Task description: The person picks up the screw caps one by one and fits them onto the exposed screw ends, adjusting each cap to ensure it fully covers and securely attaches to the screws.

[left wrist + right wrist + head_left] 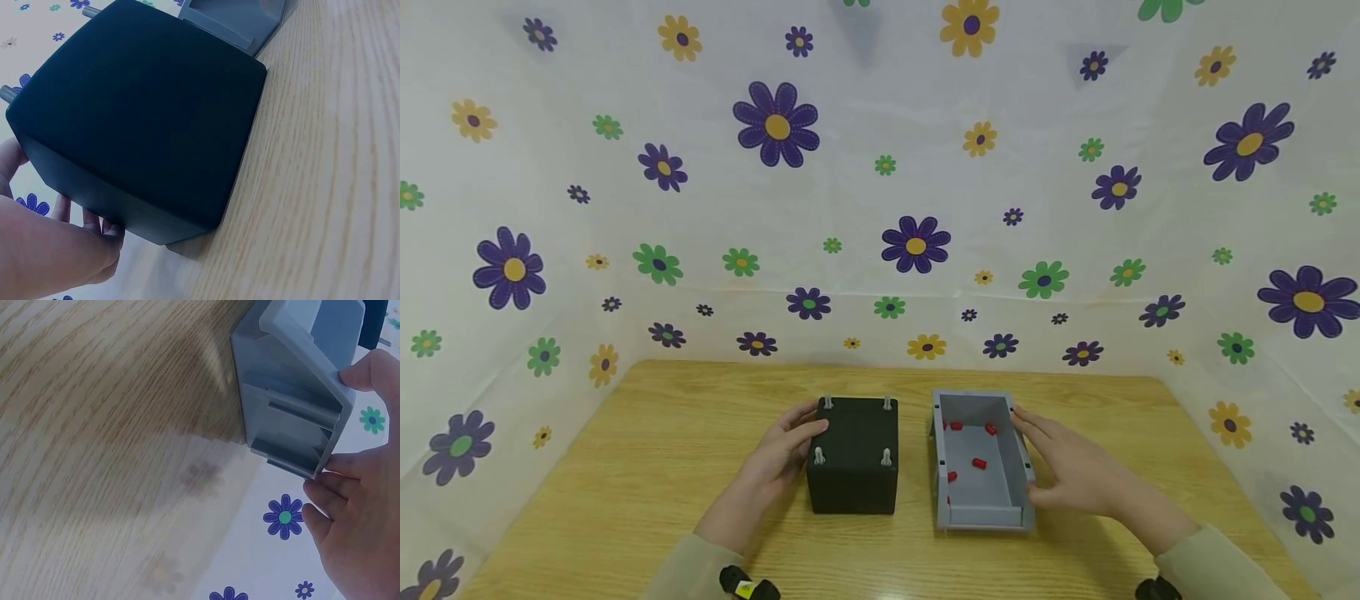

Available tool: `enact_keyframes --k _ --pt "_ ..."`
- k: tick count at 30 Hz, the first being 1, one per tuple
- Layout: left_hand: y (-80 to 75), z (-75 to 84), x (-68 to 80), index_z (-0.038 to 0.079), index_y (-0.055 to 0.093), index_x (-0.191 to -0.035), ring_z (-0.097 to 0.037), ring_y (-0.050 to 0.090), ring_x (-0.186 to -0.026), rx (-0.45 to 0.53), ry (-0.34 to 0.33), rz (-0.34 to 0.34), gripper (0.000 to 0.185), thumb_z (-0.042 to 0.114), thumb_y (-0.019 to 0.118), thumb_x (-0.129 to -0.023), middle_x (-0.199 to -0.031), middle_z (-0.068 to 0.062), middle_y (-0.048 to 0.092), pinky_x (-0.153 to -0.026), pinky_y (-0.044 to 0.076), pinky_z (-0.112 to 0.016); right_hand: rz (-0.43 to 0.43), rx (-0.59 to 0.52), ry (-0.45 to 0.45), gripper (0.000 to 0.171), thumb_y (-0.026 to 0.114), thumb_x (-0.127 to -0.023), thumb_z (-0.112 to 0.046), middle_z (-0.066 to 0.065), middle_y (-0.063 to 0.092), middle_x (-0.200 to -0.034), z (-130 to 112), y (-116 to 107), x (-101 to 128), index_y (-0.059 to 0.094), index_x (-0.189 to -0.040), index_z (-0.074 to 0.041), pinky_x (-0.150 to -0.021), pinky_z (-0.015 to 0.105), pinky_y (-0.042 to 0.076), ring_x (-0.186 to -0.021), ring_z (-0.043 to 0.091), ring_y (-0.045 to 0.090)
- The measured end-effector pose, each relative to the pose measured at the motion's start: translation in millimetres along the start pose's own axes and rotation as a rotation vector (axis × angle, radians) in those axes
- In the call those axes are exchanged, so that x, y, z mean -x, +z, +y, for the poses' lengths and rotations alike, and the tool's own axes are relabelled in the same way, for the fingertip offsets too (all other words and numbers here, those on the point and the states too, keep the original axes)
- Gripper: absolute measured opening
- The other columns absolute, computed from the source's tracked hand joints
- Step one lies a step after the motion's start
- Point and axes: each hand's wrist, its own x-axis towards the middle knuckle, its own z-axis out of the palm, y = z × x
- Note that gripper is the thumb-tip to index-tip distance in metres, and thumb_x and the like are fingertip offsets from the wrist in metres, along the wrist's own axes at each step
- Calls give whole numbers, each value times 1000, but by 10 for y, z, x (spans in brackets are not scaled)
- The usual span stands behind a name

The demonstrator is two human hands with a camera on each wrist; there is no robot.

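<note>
A black block [853, 450] stands on the table, a threaded stud [886, 457] near each corner of its top. My left hand [778, 454] rests against the block's left side, thumb reaching to the top edge. In the left wrist view its fingers [91, 220] lie along the lower part of that side. Right of the block is a grey bin [985, 518] with several small red pieces [979, 463] inside. At the bin's right wall, my right hand [1071, 471] touches the rim with spread thumb and fingers. The right wrist view has the thumb [359, 374] at the rim.
The wooden table [685, 433] reaches back to a white flowered cloth [850, 192] that surrounds it behind and at both sides. A narrow strip of tabletop separates block and bin. Ridges [294, 409] run along the bin's outer side wall.
</note>
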Motion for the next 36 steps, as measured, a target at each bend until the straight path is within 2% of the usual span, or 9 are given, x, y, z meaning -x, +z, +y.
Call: enact_keyframes --k 10,13,18,20,28,36 --pt "-7 -8 8 -1 25 -166 1 62 -107 -2 -1 -3 70 7 57 -104 -167 -21 28 -92 53 -14 12 -3 -13 91 75 -87 -36 21 40 -167 10 16 18 40 -160 4 -114 62 48 -147 45 49" --pt "-11 -10 10 0 24 -166 -4 59 -117 -8 -3 -4 70 8 57 -105 -170 -21 25 -93 52 -13 14 4 -28 89 74 -89 -39 22 41 -166 18 11 17 40 -159 4 -113 62 48 -146 45 49" --pt "0 -4 17 2 23 -167 -21 48 -139 -17 -5 -6 71 10 57 -105 -172 -21 22 -93 50 -12 18 20 -36 86 72 -93 -44 22 44 -164 24 -9 7 43 -158 3 -112 64 49 -145 46 51" --pt "4 -2 20 1 24 -167 -23 45 -142 -15 -4 -3 71 9 57 -105 -172 -21 22 -93 50 -11 23 34 -37 85 73 -94 -44 23 45 -163 20 -21 -2 44 -158 3 -112 63 49 -144 46 52" --pt "14 8 15 -1 25 -166 -10 54 -125 -15 1 6 70 7 56 -104 -169 -22 26 -92 50 -11 49 79 -52 78 75 -95 -44 21 53 -155 1 -69 -33 50 -152 3 -111 61 50 -139 44 56" --pt "9 -12 7 0 27 -165 -6 57 -117 -9 -1 15 68 7 57 -104 -167 -20 28 -92 51 -12 68 124 -90 73 78 -94 -39 21 55 -150 -29 -103 -85 53 -149 1 -109 59 52 -136 41 58"
